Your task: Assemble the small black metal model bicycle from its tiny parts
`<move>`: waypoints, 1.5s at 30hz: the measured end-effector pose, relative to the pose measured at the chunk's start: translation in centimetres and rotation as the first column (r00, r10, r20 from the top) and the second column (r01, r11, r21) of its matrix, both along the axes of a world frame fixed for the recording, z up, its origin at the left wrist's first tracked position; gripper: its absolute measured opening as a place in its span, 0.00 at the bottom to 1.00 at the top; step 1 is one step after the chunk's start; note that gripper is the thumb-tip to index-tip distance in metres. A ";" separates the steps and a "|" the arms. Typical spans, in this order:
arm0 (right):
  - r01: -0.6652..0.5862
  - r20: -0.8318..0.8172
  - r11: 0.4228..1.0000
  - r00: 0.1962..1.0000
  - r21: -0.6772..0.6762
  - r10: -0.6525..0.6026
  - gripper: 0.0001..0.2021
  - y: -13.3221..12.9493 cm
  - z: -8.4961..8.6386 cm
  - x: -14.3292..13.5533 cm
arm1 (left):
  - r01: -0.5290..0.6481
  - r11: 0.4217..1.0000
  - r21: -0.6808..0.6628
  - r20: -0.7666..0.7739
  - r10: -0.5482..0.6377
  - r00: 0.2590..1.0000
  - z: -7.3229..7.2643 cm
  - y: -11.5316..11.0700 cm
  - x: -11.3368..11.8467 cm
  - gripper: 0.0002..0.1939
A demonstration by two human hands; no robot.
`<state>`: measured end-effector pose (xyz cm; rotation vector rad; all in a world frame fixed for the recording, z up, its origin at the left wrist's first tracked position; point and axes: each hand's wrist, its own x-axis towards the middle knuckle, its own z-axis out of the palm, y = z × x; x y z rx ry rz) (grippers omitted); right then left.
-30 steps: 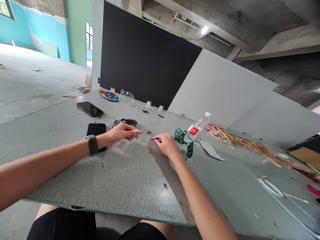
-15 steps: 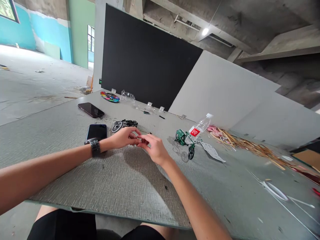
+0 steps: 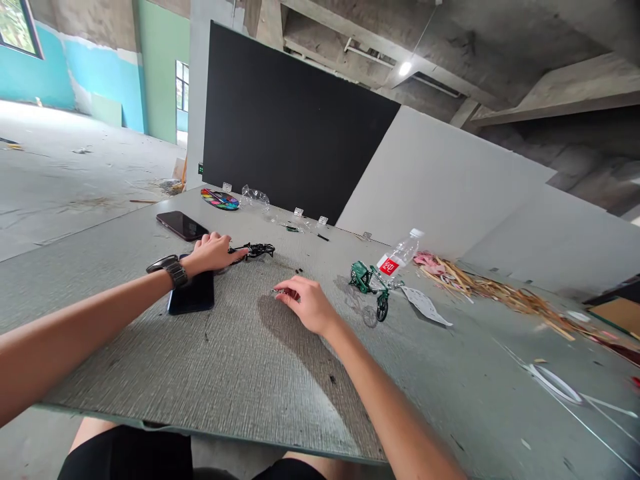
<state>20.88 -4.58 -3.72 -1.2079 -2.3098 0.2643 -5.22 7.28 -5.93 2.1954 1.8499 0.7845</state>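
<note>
My left hand [image 3: 213, 253], with a dark watch on its wrist, is closed at the left end of a black model bicycle [image 3: 260, 250] lying on the table. The hand covers the bicycle's left wheel. Low over the table, my right hand [image 3: 306, 301] pinches a tiny, shiny piece [image 3: 277, 291] between thumb and fingertips; its kind is too small to make out. Farther right stands a green model bicycle [image 3: 369, 283], in front of a clear plastic bottle [image 3: 400, 253] with a red label.
Under my left wrist lies a dark phone [image 3: 193, 300], and another phone [image 3: 181, 225] lies behind it. A colourful palette [image 3: 220, 199] and clear plastic wrap [image 3: 255, 197] are at the back. A printed sheet [image 3: 425, 305], wood strips [image 3: 490, 293] and a white cable tie coil [image 3: 556, 385] are rightward.
My left hand has parted from my right hand and moved left onto the black bicycle's wheel. My right hand stays nearly in place, still pinching.
</note>
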 end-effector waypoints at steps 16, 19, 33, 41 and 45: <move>0.052 -0.043 0.999 0.998 0.003 -0.052 0.10 -0.2 -0.2 0.1 | 0.225 0.973 -0.043 0.497 -0.174 0.850 -1.2 0.8 1.2 0.56; 0.061 -0.058 0.998 0.997 0.013 -0.060 0.10 -0.1 -0.3 0.1 | 0.315 0.947 -0.071 0.670 -0.189 0.718 -1.3 0.4 1.8 0.48; 0.159 -0.180 0.975 0.975 0.157 -0.130 0.12 0.0 -0.4 -0.2 | 0.488 0.863 0.133 0.603 -0.461 0.651 0.3 -3.7 4.6 0.21; 0.214 -0.315 0.922 0.943 0.322 -0.109 0.11 0.7 1.3 0.0 | 0.443 0.877 0.185 0.465 -0.476 0.747 0.3 -4.7 5.7 0.23; 0.207 -0.286 0.909 0.953 0.362 -0.103 0.10 1.6 2.8 -0.5 | 0.451 0.865 0.219 0.448 -0.500 0.741 0.3 -4.9 5.8 0.22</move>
